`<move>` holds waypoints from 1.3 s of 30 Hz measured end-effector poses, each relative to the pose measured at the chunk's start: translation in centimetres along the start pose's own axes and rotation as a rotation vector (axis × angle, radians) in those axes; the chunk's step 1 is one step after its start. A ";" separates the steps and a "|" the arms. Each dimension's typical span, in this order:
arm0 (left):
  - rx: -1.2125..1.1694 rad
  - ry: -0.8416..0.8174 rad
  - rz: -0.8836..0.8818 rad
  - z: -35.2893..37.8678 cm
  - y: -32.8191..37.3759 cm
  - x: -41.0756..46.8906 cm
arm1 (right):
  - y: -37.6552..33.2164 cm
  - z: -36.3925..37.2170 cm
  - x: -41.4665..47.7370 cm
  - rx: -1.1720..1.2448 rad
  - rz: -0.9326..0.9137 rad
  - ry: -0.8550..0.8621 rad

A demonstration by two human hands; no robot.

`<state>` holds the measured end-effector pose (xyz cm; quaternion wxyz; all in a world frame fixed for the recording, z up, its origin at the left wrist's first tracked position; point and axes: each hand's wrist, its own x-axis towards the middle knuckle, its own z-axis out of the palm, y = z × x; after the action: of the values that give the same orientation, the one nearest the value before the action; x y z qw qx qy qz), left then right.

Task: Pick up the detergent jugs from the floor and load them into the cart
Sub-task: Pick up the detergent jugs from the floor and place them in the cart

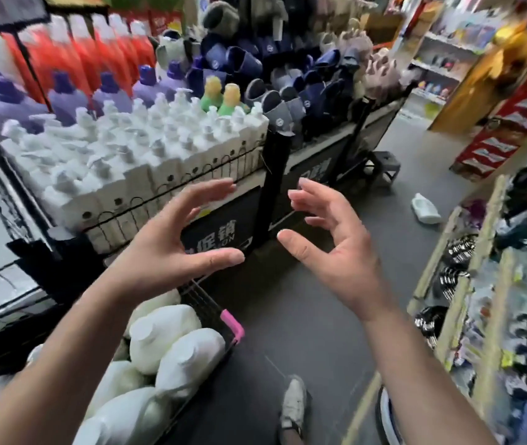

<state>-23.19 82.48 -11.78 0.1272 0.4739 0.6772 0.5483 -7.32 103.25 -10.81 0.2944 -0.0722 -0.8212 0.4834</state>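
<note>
Several white detergent jugs (162,345) lie piled in the wire cart (206,305) with a pink corner guard at lower left. One more white jug (425,209) lies on its side on the grey floor at the right, beside the shelf. My left hand (172,242) and my right hand (333,242) are both raised in front of me over the cart's far end, palms facing each other, fingers spread and loosely bent. Neither hand holds anything. The view is blurred.
A display stand (249,216) on the left carries white pump bottles, purple and red bottles and dark slippers. Shelves (493,284) of small goods line the right. The grey aisle floor (304,316) runs between them. My shoe (294,403) shows at the bottom.
</note>
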 end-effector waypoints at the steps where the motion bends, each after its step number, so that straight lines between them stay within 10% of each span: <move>1: -0.007 -0.036 0.010 1.9 -0.1 2.2 | 1.3 -2.1 0.2 -0.004 0.010 0.043; 15: -0.155 -0.373 0.181 31.0 0.5 39.1 | 20.2 -36.3 10.8 -0.163 0.107 0.424; 28: -0.190 -0.568 0.165 45.5 -9.3 63.0 | 38.0 -49.5 18.7 -0.202 0.347 0.497; 39: -0.362 -0.624 0.121 55.5 -19.7 95.8 | 53.6 -64.7 42.0 -0.336 0.502 0.556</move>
<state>-44.35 192.84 -15.88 0.3769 0.6275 0.4686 0.4946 -14.70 196.76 -15.05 0.3622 -0.4451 -0.7348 0.3617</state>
